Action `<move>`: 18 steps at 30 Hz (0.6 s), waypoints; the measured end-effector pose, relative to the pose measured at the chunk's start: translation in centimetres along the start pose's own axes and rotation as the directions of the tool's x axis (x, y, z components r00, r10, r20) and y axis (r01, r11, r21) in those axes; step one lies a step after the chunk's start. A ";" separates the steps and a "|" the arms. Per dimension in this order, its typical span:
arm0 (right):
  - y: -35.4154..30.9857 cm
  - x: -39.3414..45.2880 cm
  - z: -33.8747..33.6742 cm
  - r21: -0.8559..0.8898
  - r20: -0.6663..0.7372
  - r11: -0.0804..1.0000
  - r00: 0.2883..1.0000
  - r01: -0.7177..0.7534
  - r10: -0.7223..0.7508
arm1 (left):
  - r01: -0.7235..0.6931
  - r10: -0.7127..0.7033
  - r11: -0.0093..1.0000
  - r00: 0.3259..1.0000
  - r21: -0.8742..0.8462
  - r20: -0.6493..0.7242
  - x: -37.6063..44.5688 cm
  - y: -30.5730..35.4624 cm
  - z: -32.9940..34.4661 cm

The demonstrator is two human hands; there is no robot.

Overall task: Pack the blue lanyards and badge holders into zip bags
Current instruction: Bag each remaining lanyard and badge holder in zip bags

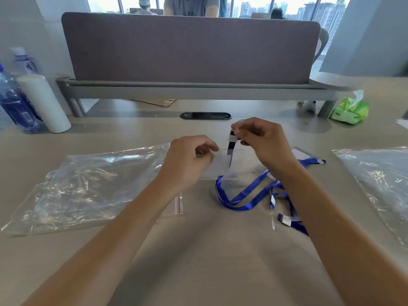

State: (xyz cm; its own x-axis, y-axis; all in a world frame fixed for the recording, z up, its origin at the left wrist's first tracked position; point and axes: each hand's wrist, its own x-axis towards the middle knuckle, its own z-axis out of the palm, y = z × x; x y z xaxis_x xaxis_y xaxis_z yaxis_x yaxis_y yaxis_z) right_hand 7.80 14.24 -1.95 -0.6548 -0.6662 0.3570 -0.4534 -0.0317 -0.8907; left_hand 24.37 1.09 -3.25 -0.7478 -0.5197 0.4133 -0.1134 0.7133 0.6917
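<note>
The setting is an open-plan office at a shared workstation. Indicators: a light wood-tone desk with an oval cable grommet set into its surface, a fabric-covered divider screen mounted on a grey metal rail along the far edge, and persons seated on the opposite side of the screen. Floor-to-ceiling windows behind them show high-rise buildings; water bottles and a green tissue pack stand on the desk.
</note>
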 end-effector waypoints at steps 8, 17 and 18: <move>2.2 -1.5 -1.2 -0.130 0.150 0.990 0.988 0.058 -0.039 | 0.019 -0.021 0.999 0.998 -0.034 -0.063 1.9 0.3 4.2; 2.9 -2.4 -1.0 -0.118 0.103 0.985 0.988 0.125 -0.113 | -0.145 0.140 0.988 0.987 -0.061 -0.080 1.1 -0.4 3.4; 2.9 -2.5 -1.0 -0.140 0.107 0.980 0.986 0.141 -0.126 | -0.167 0.162 0.984 0.984 -0.056 -0.078 0.9 -0.4 3.4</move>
State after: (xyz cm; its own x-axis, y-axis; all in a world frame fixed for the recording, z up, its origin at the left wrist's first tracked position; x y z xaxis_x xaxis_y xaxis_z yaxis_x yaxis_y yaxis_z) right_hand 7.52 16.54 -5.10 -0.5240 -0.7325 0.4345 -0.6212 -0.0203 -0.7834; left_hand 21.54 1.98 -5.18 -0.7027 -0.4324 0.5650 0.0493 0.7627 0.6449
